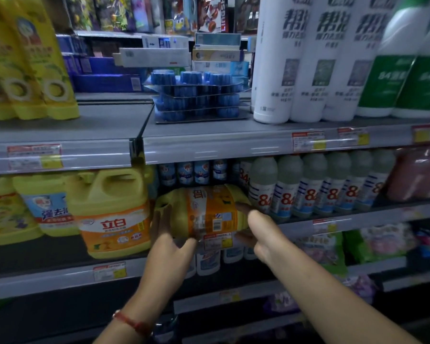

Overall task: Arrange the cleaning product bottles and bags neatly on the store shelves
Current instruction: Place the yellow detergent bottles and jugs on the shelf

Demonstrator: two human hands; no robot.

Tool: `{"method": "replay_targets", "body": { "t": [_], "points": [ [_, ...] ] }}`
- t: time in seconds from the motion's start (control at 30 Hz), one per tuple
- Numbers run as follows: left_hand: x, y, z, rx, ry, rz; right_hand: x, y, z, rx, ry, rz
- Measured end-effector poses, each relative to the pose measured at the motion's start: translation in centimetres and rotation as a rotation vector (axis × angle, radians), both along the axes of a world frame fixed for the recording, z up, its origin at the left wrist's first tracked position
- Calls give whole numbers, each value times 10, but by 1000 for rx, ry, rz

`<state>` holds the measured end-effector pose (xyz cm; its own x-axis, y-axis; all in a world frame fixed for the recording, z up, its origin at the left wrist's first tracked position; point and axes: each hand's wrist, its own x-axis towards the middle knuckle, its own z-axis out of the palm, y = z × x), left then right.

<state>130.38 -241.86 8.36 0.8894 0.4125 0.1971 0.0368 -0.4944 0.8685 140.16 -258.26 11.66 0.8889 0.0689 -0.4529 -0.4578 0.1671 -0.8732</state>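
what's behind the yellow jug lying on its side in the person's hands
Behind the sideways yellow jug stands a row of small blue-and-white labelled bottles, tops visible above it. Their lower halves and anything farther back are covered by the jug and shadow.

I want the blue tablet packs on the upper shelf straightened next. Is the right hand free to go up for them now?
Probably not yet. The right hand and the left hand both hold the sideways yellow jug. The way up to the blue packs looks open, but the jug needs setting down first.
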Motion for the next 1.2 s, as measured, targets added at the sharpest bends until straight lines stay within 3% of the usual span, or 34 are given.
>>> {"method": "replay_targets", "body": {
  "t": [0.27, 0.43, 0.5, 0.57, 0.77, 0.97, 1.03, 1.2],
  "points": [
    [14, -25, 15, -245, 4, 100, -7, 14, 4, 117, -31, -126],
    [7, -33, 20, -350, -94, 147, -12, 10, -12, -93, -69, -188],
    [3, -33, 13, -310, -122, 183, -22, 6, -13, -122, -74, -178],
    [-3, -34, 9, -257, -138, 204, -34, 0, -12, -73, -66, -160],
    [-35, -40, 11, -354, -342, 176, -74, -28, 2, 233, -67, 58],
    [-63, -41, 18, -271, -509, 140, -98, -52, 9, 408, -53, 334],
    [-73, -43, 18, -194, -549, 127, -102, -52, 11, 492, -45, 344],
    [-93, -39, 18, 13, -632, 27, -116, -47, 6, 443, -62, 323]
  ]
}}
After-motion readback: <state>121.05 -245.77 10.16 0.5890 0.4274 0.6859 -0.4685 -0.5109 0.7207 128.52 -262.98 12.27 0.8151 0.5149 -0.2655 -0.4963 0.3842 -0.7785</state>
